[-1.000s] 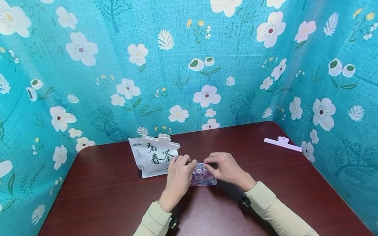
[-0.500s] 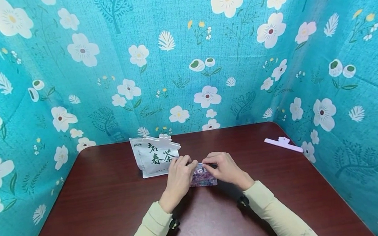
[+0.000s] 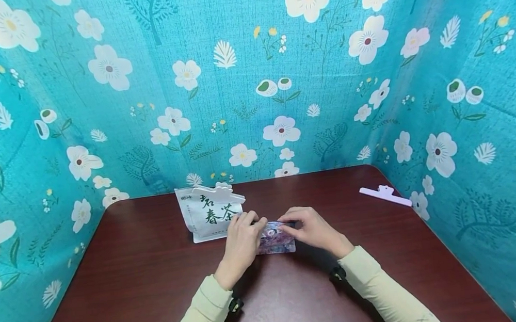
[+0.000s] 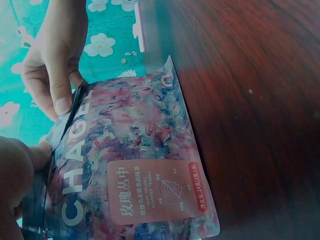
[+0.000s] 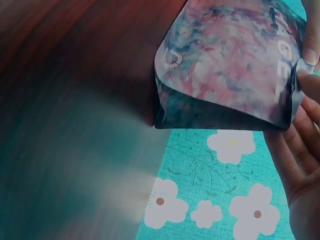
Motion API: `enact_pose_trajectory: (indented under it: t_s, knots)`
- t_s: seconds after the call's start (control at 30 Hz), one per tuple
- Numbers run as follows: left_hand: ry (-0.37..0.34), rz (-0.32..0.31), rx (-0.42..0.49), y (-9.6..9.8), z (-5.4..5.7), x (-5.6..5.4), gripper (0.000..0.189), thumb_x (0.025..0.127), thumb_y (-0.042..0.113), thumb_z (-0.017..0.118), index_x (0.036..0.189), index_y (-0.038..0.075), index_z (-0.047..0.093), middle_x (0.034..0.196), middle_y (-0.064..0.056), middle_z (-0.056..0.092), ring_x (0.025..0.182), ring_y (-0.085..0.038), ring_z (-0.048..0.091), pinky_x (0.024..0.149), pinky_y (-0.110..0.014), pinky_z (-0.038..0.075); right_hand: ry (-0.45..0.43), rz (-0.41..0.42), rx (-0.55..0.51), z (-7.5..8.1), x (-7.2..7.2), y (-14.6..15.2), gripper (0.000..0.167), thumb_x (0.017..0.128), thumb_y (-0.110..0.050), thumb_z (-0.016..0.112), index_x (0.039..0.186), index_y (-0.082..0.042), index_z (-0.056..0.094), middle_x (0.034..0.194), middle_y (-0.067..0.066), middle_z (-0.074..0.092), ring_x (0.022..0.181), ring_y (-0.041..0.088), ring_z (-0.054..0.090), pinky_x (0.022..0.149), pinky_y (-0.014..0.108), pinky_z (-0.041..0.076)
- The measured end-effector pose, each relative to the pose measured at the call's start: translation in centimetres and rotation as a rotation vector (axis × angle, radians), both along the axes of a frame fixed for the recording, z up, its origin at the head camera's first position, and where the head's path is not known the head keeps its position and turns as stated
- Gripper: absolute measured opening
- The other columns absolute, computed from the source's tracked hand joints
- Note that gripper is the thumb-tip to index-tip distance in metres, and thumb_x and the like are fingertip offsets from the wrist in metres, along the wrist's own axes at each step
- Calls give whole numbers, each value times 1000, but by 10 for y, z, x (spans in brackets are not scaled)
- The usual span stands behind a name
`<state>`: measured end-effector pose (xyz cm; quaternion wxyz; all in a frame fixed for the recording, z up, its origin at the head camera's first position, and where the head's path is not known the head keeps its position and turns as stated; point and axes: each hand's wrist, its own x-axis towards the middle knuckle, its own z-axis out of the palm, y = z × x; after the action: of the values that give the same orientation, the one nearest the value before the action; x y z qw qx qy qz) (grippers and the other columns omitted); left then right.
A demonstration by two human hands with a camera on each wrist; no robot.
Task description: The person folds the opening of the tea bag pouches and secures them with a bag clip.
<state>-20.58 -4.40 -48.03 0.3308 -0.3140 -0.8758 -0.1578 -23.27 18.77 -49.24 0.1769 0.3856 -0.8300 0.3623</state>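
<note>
A tea pouch (image 3: 276, 243) with a mottled pink, purple and blue print stands upright on the table in front of me. White letters run along its top, and a pink label (image 4: 160, 195) shows in the left wrist view. My left hand (image 3: 241, 239) pinches the top edge at the left end. At the other end, the thumb and fingers of my right hand (image 3: 313, 231) pinch that same edge. In the right wrist view the pouch's dark folded side (image 5: 215, 112) faces the camera, beside the right hand's fingers. The pouch's left part is hidden behind my left hand.
Behind my left hand stands a white tea pouch (image 3: 210, 220) with green characters; a white clip (image 3: 219, 192) is across its top. A lilac clip (image 3: 385, 196) lies at the table's right edge. Flowered turquoise cloth (image 3: 243, 105) surrounds the dark red table (image 3: 159, 295).
My right hand has shifted slightly to the right at the pouch's top edge. The left hand keeps its hold, and the pouch stays in place.
</note>
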Motion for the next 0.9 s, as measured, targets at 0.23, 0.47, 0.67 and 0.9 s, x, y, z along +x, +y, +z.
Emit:
enact_pose_trajectory:
  t_s: [0.23,0.47,0.67,0.9]
  knots:
    - [16,-2,1,1,1,0,12,94,7,70,99,14,78,84,-2,58,78,-21,56,74,-37,43,31,5,21,-2,-3,0,11,92,-9,75,102,-13,79,89,-3,72,74,2,60,63,21,52]
    - [17,1,-8,2,0,0,11,94,7,70,99,13,78,84,-2,58,78,-21,56,73,-36,42,65,-2,26,-1,-5,-1,14,86,-1,79,97,-9,80,84,-2,73,70,2,61,61,19,51]
    - [16,-2,-6,1,-1,0,11,95,9,70,99,15,78,84,-1,58,77,-19,55,73,-36,42,-12,48,60,6,-3,3,21,87,3,76,104,-9,80,92,2,75,82,5,68,71,25,58]
    - [7,-10,2,0,-1,-1,10,96,10,70,99,14,78,83,-1,57,76,-20,54,73,-36,42,-85,66,111,14,1,7,35,87,13,68,112,-10,78,97,0,74,87,8,68,76,29,58]
